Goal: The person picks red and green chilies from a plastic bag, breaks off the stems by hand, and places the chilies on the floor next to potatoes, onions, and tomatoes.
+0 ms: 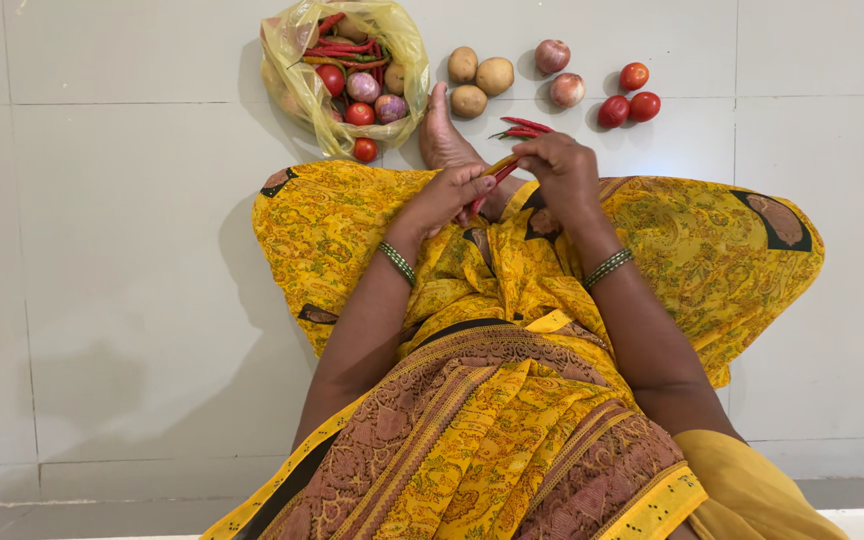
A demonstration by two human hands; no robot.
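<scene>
Left hand point(449, 197) and right hand point(562, 170): both pinching one long red chilli pepper point(492, 178) between them, above yellow patterned fabric lap point(692, 240). Beyond: loose red chillies point(524, 128), three brown potatoes point(479, 78), yellow plastic bag point(297, 60) of vegetables on pale tiled floor point(122, 250).

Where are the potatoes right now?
The three potatoes lie on the tiled floor at top centre, between the yellow bag and two onions.
</scene>
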